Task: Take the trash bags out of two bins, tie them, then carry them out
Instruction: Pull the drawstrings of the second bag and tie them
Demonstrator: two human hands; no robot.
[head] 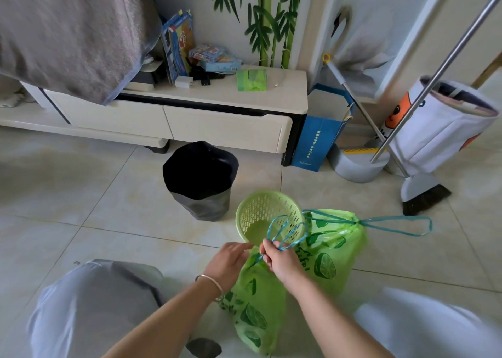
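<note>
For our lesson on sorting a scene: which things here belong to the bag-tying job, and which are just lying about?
Part of the job: near green bag, its blue drawstring, far green bag, green basket, black bin, left hand, right hand.

Lying about: broom, blue paper bag, books.

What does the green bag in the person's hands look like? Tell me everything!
The near green bag is thin, shiny plastic printed with darker lime slices. It sits crumpled on the tiled floor, its neck gathered. Blue drawstring loops rise from it. The right hand pinches the strings; the left hand touches the neck.
</note>
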